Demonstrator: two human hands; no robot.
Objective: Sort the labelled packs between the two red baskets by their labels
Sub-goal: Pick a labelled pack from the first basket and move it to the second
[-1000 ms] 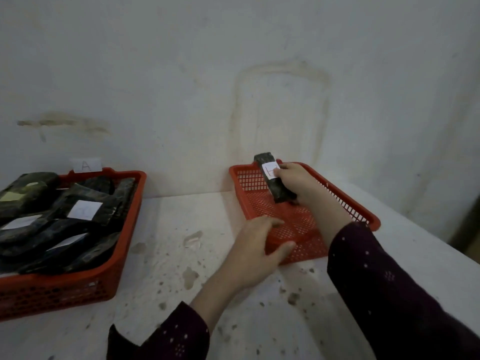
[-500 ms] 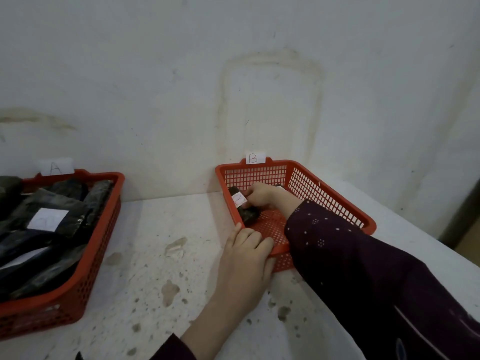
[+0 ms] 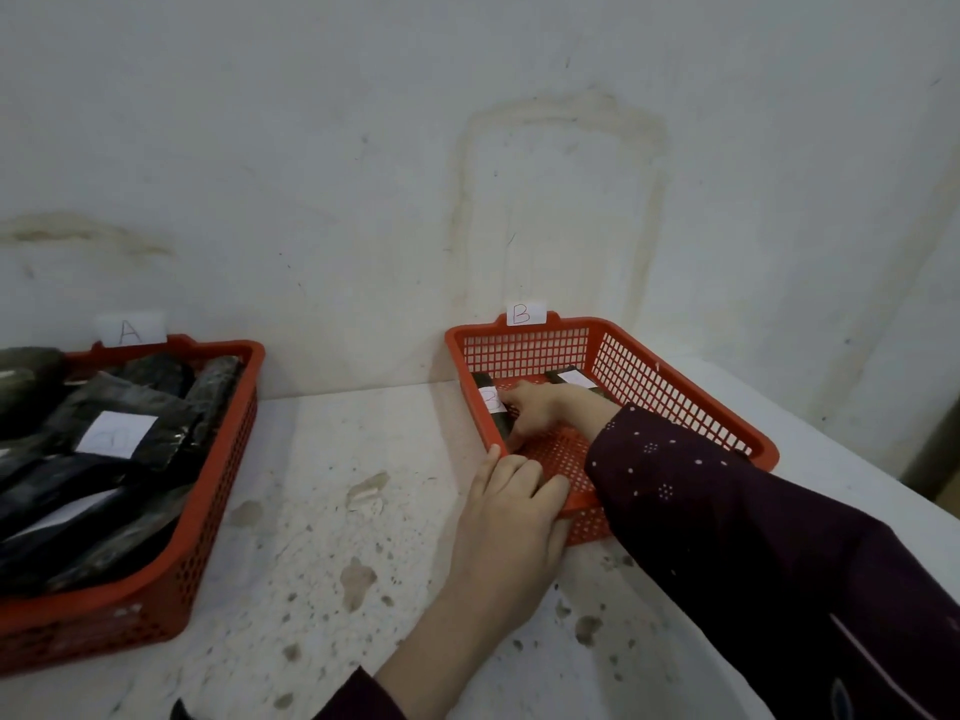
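Note:
The right red basket point(image 3: 675, 392) carries a paper tag "B" point(image 3: 521, 314) on its far rim. My right hand point(image 3: 535, 407) reaches into it and holds a dark pack with a white label point(image 3: 491, 402) against the basket's left inner wall. A second dark labelled pack point(image 3: 571, 379) lies at the back of this basket. My left hand point(image 3: 511, 517) grips the basket's near left corner. The left red basket point(image 3: 218, 485), tagged "A" point(image 3: 130, 331), holds several dark packs point(image 3: 119, 433) with white labels.
Both baskets stand on a white, stained tabletop point(image 3: 332, 537) against a white wall point(image 3: 467, 174). The table's right edge runs diagonally past the B basket, with a dark gap point(image 3: 935, 459) beyond it.
My right hand has lowered the pack from above the B basket down to its floor at the left wall. The camera has shifted, so the B tag and second pack now show.

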